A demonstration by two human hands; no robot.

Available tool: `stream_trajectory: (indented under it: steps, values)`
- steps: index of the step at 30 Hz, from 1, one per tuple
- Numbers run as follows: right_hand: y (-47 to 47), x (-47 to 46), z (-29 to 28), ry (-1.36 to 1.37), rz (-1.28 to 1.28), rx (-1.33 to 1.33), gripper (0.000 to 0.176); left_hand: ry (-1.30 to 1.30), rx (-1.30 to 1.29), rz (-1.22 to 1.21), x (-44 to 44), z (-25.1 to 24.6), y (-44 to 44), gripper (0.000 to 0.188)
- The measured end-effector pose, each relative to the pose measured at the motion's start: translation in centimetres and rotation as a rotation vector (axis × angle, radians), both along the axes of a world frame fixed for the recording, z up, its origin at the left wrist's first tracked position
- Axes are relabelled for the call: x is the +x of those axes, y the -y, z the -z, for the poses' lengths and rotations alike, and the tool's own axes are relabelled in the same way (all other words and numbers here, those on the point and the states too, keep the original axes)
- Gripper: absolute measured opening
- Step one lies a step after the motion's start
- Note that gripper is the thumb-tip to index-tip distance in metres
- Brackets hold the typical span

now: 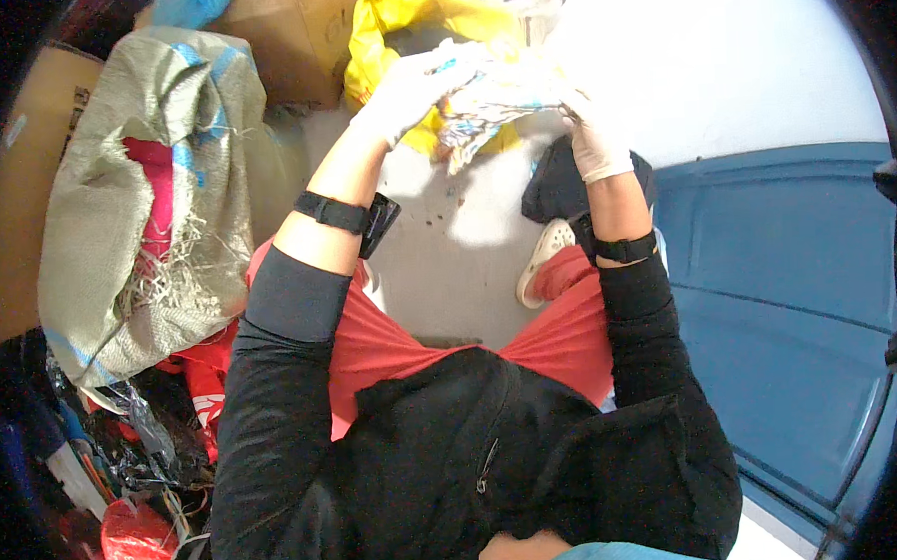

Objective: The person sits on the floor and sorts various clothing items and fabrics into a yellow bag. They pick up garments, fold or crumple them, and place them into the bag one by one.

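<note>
My left hand, in a thin white glove, grips one side of a crumpled, flexible sheet with blue and brown print. My right hand, gloved the same way, pinches the other side of it. Whether the sheet is plastic or cloth I cannot tell. It hangs over the near side of a yellow bag, whose mouth gapes and shows something dark inside. Glare washes out parts of the sheet and the fingertips of both hands.
A woven sack, torn open over pink material, leans at left by a cardboard box. Plastic bags pile up below it. At right stands a blue panel. A black item lies near my right clog.
</note>
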State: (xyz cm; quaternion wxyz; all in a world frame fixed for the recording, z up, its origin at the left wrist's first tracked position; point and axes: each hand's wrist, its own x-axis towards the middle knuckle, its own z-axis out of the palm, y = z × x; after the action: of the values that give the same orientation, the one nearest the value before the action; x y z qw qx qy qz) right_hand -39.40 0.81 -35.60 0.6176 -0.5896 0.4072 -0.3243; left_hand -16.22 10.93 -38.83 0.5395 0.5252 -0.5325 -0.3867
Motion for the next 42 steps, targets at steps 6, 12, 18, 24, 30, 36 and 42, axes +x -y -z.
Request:
stream_trajectory:
  steps: [6,12,18,24,30,36,42]
  values:
    - [2.3,0.5,1.1,0.538,-0.145,0.172,0.034,-0.831,0.033,0.031,0.6,-1.5,0.9,0.030]
    - [4.6,-1.5,1.1,0.616,-0.178,0.276,0.035,-0.846,0.133,-0.058,1.3,-1.6,2.0,0.024]
    - [5.4,-3.7,2.0,0.156,-0.056,-0.266,0.026,-1.063,0.207,0.201,0.5,-1.3,3.3,0.037]
    - [0.5,-0.7,4.7,-0.136,-0.077,-0.839,0.035,-1.344,0.204,0.381,-2.8,-1.1,3.7,0.042]
    - [-2.2,1.7,6.8,0.064,-0.021,-0.255,0.029,-1.025,0.045,0.268,-5.0,-0.5,3.7,0.051]
    - [-0.3,0.1,3.8,0.414,-0.140,0.316,0.033,0.156,-0.097,-0.028,-3.8,1.1,3.7,0.074]
    - [0.3,-0.9,3.0,0.269,-0.443,-0.110,0.028,0.339,0.039,-0.032,-5.4,3.1,4.5,0.061]
